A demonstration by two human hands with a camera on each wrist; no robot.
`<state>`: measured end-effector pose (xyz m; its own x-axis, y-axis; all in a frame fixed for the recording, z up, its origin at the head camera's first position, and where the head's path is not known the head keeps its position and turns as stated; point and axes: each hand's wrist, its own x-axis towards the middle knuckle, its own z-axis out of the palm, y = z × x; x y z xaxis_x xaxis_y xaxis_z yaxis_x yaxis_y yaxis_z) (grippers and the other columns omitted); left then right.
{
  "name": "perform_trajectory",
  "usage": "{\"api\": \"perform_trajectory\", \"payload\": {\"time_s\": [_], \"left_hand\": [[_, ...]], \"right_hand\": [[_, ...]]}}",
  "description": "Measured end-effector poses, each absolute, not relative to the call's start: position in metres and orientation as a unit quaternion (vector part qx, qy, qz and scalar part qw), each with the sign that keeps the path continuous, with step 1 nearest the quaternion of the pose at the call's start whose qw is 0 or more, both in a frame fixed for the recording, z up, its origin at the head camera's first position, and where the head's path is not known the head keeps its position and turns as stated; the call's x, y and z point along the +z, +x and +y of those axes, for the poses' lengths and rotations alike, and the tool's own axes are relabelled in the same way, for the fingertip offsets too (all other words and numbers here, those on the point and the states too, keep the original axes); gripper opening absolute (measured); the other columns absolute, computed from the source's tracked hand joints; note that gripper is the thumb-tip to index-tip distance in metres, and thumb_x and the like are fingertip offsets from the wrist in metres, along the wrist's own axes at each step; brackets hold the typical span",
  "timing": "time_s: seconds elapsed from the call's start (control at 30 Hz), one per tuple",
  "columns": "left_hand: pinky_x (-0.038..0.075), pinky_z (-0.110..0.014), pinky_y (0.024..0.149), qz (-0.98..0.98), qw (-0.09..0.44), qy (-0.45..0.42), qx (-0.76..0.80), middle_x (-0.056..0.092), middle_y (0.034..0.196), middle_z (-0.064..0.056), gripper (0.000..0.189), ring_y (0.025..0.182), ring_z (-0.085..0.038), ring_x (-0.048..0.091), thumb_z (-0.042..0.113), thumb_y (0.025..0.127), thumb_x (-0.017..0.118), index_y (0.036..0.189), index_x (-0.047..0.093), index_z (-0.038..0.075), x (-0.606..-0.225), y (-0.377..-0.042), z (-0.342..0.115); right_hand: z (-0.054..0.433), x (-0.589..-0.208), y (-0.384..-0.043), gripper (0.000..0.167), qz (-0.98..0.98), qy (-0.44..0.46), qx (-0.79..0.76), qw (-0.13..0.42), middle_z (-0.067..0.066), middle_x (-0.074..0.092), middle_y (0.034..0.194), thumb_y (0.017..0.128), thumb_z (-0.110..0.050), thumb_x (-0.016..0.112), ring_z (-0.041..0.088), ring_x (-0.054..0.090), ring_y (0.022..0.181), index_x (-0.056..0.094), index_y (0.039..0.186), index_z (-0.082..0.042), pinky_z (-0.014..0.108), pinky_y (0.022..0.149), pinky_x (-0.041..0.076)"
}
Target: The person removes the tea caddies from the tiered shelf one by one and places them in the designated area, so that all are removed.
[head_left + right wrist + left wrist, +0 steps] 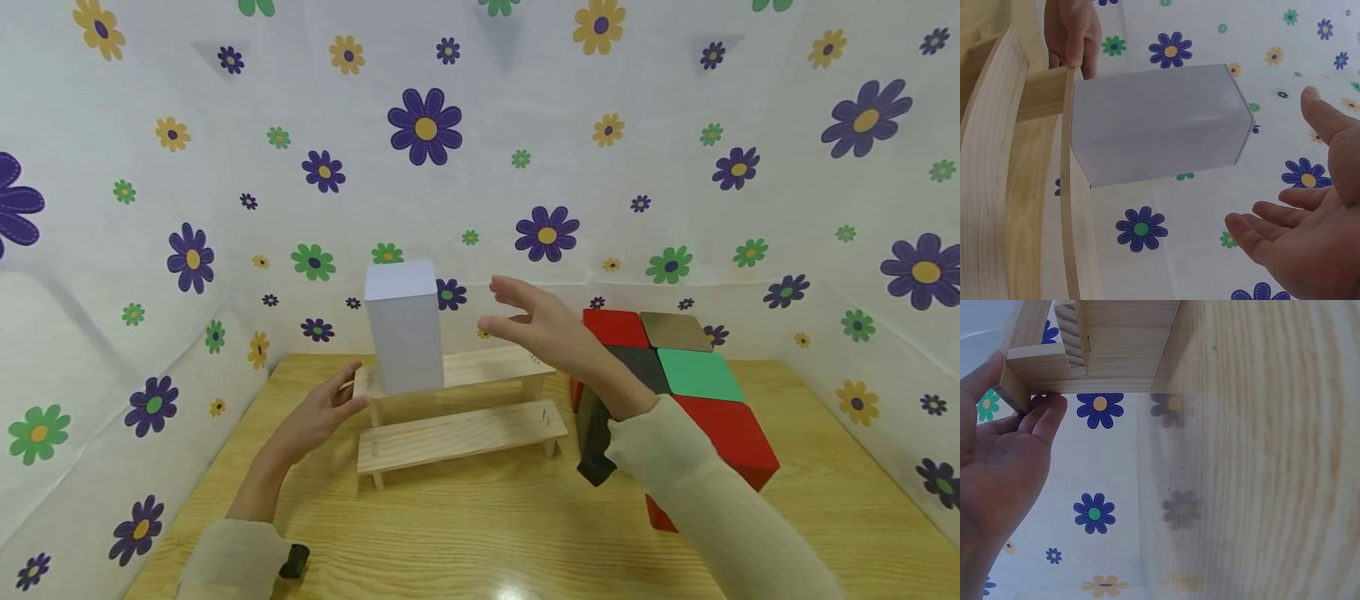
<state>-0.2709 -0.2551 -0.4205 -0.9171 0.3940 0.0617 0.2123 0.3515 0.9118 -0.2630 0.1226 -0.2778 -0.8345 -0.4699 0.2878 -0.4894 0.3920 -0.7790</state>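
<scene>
A two-tier wooden stand (465,435) stands on the table. Upright on the left part of its upper tier is a tall white box (408,333), seen sideways as a pale box (1160,125) in the right wrist view. My left hand (318,414) grips the left end of the upper tier. In the left wrist view, the thumb of that hand (1007,456) lies on one side of the wooden end and the fingers on the other. My right hand (543,325) hovers in the air to the right of the white box, fingers spread, touching nothing.
At the right, several coloured boxes stand close together: a red one (727,437), a green one (701,373), a brown one (677,331) and a black one (637,367). They are partly behind my right forearm. A flower-patterned sheet (480,167) surrounds the wooden table (450,533).
</scene>
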Motion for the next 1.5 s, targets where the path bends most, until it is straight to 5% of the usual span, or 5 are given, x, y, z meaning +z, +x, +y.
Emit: {"api": "perform_trajectory", "payload": {"time_s": [0.57, 1.2, 1.5], "left_hand": [[0.025, -0.061, 0.118, 0.82, 0.085, 0.183, 0.536, 0.008, 0.168, -0.029, 0.08, 0.152, -0.049, 0.015, 0.031, 0.11, 0.054, 0.165, 0.005, 0.001, -0.419, -0.268, -0.254], [0.027, -0.061, 0.117, 0.825, 0.085, 0.177, 0.53, 0.012, 0.167, -0.03, 0.082, 0.152, -0.048, 0.021, 0.034, 0.109, 0.054, 0.165, 0.005, 0.001, -0.423, -0.269, -0.254], [0.027, -0.06, 0.117, 0.824, 0.08, 0.176, 0.532, 0.012, 0.167, -0.03, 0.081, 0.152, -0.048, 0.02, 0.033, 0.11, 0.055, 0.165, 0.006, 0.001, -0.422, -0.269, -0.254]], "right_hand": [[0.077, -0.288, -0.305, 0.084, -0.798, 0.294, 0.524, -0.036, 0.005, 0.029, 0.168, 0.099, -0.035, 0.07, 0.04, 0.04, 0.146, 0.023, 0.166, -0.02, 0.061, 0.109, 0.043], [0.054, -0.296, -0.326, 0.087, -0.767, 0.307, 0.56, -0.06, 0.01, 0.023, 0.17, 0.101, -0.031, 0.068, 0.027, 0.023, 0.156, 0.015, 0.168, -0.015, 0.051, 0.122, 0.027], [0.048, -0.297, -0.329, 0.081, -0.755, 0.324, 0.569, -0.041, 0.006, 0.041, 0.161, 0.102, -0.027, 0.068, 0.022, 0.04, 0.147, 0.021, 0.166, -0.008, 0.044, 0.118, 0.037]]}}
